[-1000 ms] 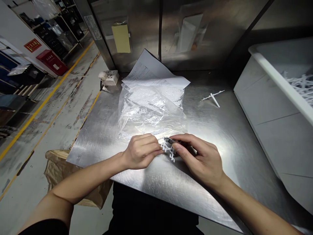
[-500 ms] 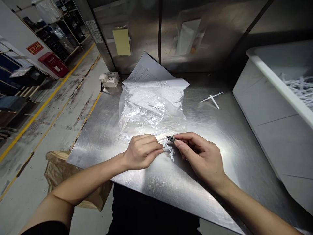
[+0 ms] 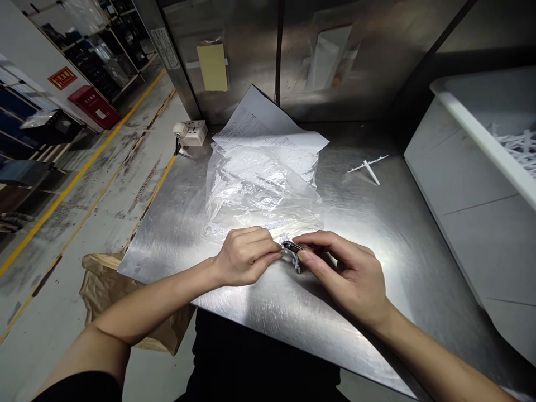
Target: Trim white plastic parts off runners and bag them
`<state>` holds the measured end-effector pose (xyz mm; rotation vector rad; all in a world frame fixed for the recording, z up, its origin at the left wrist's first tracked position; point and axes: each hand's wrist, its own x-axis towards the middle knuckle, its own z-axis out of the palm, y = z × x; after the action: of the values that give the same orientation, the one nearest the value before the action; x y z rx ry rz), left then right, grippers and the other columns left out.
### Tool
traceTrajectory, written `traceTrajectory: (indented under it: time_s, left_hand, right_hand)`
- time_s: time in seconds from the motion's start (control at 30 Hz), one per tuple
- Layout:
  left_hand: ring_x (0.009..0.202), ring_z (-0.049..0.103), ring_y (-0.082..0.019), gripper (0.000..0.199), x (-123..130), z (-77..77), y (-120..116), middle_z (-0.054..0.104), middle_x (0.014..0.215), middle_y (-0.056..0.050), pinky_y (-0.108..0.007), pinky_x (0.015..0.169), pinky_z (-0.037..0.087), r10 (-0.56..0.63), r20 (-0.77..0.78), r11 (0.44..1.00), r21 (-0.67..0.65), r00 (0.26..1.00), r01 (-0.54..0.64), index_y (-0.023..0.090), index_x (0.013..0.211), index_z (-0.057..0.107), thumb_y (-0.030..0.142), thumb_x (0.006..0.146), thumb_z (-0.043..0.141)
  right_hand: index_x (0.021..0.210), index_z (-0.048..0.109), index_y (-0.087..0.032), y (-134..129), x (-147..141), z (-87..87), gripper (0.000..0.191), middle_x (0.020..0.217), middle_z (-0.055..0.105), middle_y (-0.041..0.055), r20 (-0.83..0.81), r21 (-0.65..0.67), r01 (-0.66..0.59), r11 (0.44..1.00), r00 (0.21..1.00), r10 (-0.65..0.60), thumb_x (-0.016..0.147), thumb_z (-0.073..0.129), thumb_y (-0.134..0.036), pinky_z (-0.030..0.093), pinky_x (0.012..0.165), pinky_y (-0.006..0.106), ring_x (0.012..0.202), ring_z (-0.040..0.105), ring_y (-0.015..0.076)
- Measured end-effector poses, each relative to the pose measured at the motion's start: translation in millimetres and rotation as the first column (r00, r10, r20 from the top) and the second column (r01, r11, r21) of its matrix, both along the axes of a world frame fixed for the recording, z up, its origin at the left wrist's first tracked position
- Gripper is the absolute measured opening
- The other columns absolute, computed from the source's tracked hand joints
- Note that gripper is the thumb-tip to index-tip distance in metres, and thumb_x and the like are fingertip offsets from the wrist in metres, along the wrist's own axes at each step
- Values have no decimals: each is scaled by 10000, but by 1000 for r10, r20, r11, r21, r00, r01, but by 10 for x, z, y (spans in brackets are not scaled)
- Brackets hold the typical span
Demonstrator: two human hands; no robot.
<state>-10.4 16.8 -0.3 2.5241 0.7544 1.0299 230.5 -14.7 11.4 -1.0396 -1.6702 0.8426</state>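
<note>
Between my hands is a small white branched plastic piece, just in front of a clear plastic bag of white parts. My left hand pinches the piece at its left end, with the fingers curled. In my right hand is a small dark cutting tool, held between thumb and fingers, its tip against the white piece. The palm hides most of the tool. Another white branched piece lies on the metal table to the right of the bag.
Printed paper lies over the back of the bag. A power socket sits at the table's back left corner. On the right stands a large grey bin with white pieces inside. A brown paper bag is below the left edge.
The dark tool in my right hand has moved slightly down and left, over the white piece. The view has shifted a little.
</note>
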Motion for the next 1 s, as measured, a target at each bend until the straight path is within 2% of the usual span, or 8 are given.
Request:
traceTrajectory:
  time_s: [0.17, 0.3, 0.43, 0.6, 0.77, 1.0]
  left_hand:
    - [749, 694, -170, 163, 4, -5, -1, 757, 849, -51, -298, 671, 545, 1, 8, 1000, 19, 1000, -1, 162, 1000, 733, 205, 1125, 636]
    - [749, 690, -173, 166, 1, -12, 3, 748, 842, -47, -305, 675, 544, 2, -12, 1000, 30, 1000, -1, 163, 984, 731, 189, 1116, 633]
    - [750, 700, -173, 161, 0, -16, 3, 767, 864, -52, -301, 670, 548, 7, -11, 999, 42, 1000, -6, 162, 999, 737, 197, 1117, 633]
    - [752, 706, -168, 172, 2, -14, -2, 767, 859, -47, -294, 674, 550, 12, -21, 999, 35, 1000, -12, 171, 992, 733, 208, 1123, 627]
    - [759, 714, -170, 167, 3, -25, 0, 774, 863, -50, -297, 681, 560, 13, -26, 1000, 13, 1000, -13, 170, 1002, 735, 217, 1122, 629]
    - [745, 701, -165, 174, 7, -22, 1, 762, 846, -48, -294, 675, 552, 14, -32, 1000, 13, 999, -13, 172, 1002, 741, 221, 1124, 627]
  right_hand:
    - [1144, 817, -241, 7, -15, 8, 112, 922, 828, 16, 13, 2, -28, 1000, 1000, 28, 1044, 768, -245, 586, 639, 299, 740, 758, 175]
    - [1196, 821, -246, 20, -8, 2, 151, 1009, 850, 30, 67, -27, -57, 998, 996, 59, 1072, 743, -283, 602, 671, 305, 813, 788, 190]
    - [1132, 830, -246, 16, 5, -17, 115, 935, 846, 12, 83, -28, -38, 999, 996, 40, 1074, 745, -297, 589, 657, 306, 751, 779, 183]
    - [1109, 850, -244, -9, -5, -25, 129, 954, 869, 19, 65, -43, -3, 999, 998, 6, 1063, 750, -313, 594, 655, 301, 788, 810, 202]
    - [1083, 860, -241, -3, -39, 17, 139, 951, 874, 28, 39, -102, 8, 995, 999, -4, 1057, 746, -316, 603, 665, 309, 777, 803, 208]
    - [1068, 867, -245, 13, -38, 21, 142, 923, 866, 21, 26, -118, 16, 993, 1000, -13, 1042, 750, -321, 584, 645, 303, 740, 776, 196]
